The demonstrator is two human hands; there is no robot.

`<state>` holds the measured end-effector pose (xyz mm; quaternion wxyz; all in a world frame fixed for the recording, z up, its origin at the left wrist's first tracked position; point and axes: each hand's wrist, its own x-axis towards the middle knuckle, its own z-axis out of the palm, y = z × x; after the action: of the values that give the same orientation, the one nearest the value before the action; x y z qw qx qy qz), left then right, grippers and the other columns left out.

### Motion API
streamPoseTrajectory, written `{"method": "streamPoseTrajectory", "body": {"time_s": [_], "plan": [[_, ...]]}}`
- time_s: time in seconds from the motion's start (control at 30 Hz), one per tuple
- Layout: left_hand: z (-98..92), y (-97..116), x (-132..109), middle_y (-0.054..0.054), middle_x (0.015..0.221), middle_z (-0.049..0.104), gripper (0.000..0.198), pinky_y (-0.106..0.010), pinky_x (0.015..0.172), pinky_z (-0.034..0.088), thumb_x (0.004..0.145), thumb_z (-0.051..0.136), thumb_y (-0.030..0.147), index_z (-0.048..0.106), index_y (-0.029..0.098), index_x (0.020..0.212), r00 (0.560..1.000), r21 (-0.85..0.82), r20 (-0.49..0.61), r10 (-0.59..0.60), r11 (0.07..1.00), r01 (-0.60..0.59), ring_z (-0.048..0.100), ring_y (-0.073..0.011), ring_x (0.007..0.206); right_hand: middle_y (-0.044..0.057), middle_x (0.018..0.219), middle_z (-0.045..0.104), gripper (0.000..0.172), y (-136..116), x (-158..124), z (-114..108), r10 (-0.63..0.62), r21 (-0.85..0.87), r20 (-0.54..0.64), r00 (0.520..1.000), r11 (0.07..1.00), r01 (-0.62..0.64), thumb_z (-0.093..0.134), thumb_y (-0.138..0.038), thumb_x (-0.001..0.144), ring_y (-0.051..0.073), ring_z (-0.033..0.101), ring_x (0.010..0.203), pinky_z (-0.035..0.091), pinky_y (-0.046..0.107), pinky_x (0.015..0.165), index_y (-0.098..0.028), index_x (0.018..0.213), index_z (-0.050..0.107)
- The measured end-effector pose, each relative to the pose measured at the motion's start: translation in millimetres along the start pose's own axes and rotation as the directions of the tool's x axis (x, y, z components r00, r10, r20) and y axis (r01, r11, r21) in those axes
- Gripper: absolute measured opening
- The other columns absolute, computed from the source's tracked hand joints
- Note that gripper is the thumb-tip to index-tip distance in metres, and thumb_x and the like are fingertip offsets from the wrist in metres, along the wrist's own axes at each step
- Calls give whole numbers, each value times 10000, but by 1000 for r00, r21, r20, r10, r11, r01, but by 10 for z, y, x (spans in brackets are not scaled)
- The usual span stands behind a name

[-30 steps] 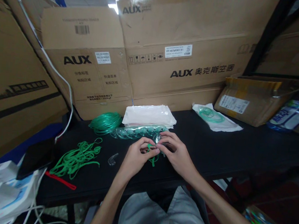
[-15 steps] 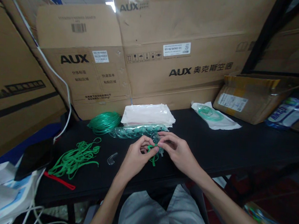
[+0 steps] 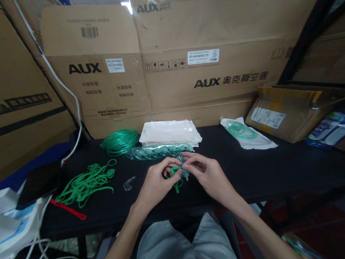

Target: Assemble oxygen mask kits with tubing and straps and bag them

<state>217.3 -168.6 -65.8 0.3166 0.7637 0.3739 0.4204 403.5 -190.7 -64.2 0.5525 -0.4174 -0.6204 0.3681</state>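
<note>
Close together over the table's front part, my two hands work on one small piece. My left hand is closed, thumb and fingers pinching a green elastic strap whose loose end hangs below. My right hand grips a clear greenish plastic mask, mostly hidden by the fingers, at the spot where the strap meets it. Just behind lies a row of nested clear masks. To the left are a tangle of green straps and several thin metal clips.
A coil of green tubing and a stack of white pouches lie at the back. Farther right are a pouch with tubing, a cardboard box and a blue-capped bottle. A red strap and white cables are at left.
My hands stay at nearly the same place, with only slight finger movement around the strap and mask. The whole view has shifted a little.
</note>
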Motion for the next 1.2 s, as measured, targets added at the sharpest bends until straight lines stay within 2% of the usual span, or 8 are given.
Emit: {"method": "streamPoseTrajectory", "body": {"time_s": [0.4, 0.67, 0.9, 0.97, 1.03, 1.07, 1.13, 1.2], "plan": [[-79, -30, 5, 3, 872, 737, 162, -236, 662, 420, 910, 692, 276, 707, 212, 1059, 998, 8, -57, 19, 1000, -19, 591, -145, 707, 113, 1287, 737, 150, -192, 21, -214, -50, -61, -96, 994, 997, 44, 731, -364, 853, 333, 663, 1239, 513, 476, 1060, -230, 787, 728], [-126, -2, 5, 6, 895, 748, 161, -237, 691, 442, 911, 700, 286, 711, 222, 1058, 999, 27, -41, 26, 999, -25, 625, -146, 737, 123, 1144, 775, 166, -154, 39, -189, -57, -60, -96, 994, 997, 51, 706, -371, 866, 323, 694, 1172, 505, 486, 1044, -228, 788, 673], [-166, -8, 14, -4, 931, 750, 162, -244, 696, 448, 907, 706, 301, 715, 221, 1048, 999, 28, -40, 20, 999, -19, 638, -157, 758, 115, 1171, 756, 184, -162, 51, -245, -37, -38, -94, 995, 999, 34, 699, -383, 891, 312, 681, 1172, 480, 494, 1064, -226, 812, 645], [-154, 2, 11, -3, 949, 759, 171, -245, 699, 442, 906, 717, 310, 723, 230, 1057, 1000, 17, -11, 17, 1000, -17, 654, -162, 783, 101, 1129, 756, 193, -152, 33, -179, -12, -10, -46, 999, 1000, 11, 714, -399, 882, 302, 689, 1152, 517, 464, 1025, -226, 833, 644], [-142, 10, 5, -10, 977, 767, 190, -244, 699, 446, 908, 723, 337, 730, 234, 1068, 999, -6, 37, 13, 1000, -13, 678, -172, 818, 85, 1131, 748, 226, -125, 11, -87, 31, 30, 32, 999, 999, -32, 757, -398, 848, 276, 726, 1062, 576, 417, 927, -229, 966, 664], [-140, 13, 2, -16, 993, 771, 209, -244, 708, 458, 919, 713, 353, 730, 234, 1090, 998, -22, 64, 11, 1000, -10, 692, -180, 843, 79, 1143, 743, 306, -104, 1, -41, 54, 49, 71, 996, 997, -58, 783, -387, 826, 255, 744, 991, 598, 391, 864, -235, 1062, 662], [-153, 13, -3, -23, 991, 777, 275, -248, 740, 488, 965, 651, 378, 706, 239, 1196, 993, -56, 116, 3, 998, 3, 711, -188, 861, 72, 1150, 739, 455, -51, -9, 28, 96, 80, 133, 986, 991, -107, 809, -354, 797, 207, 749, 852, 607, 339, 751, -245, 1203, 635], [-195, 11, -4, -15, 936, 784, 347, -252, 757, 503, 1013, 571, 383, 647, 248, 1323, 991, -57, 133, -13, 998, 21, 712, -180, 817, 71, 1128, 738, 487, 8, -5, 55, 129, 96, 155, 979, 985, -145, 803, -331, 797, 170, 725, 776, 586, 297, 682, -233, 1243, 633]]}}
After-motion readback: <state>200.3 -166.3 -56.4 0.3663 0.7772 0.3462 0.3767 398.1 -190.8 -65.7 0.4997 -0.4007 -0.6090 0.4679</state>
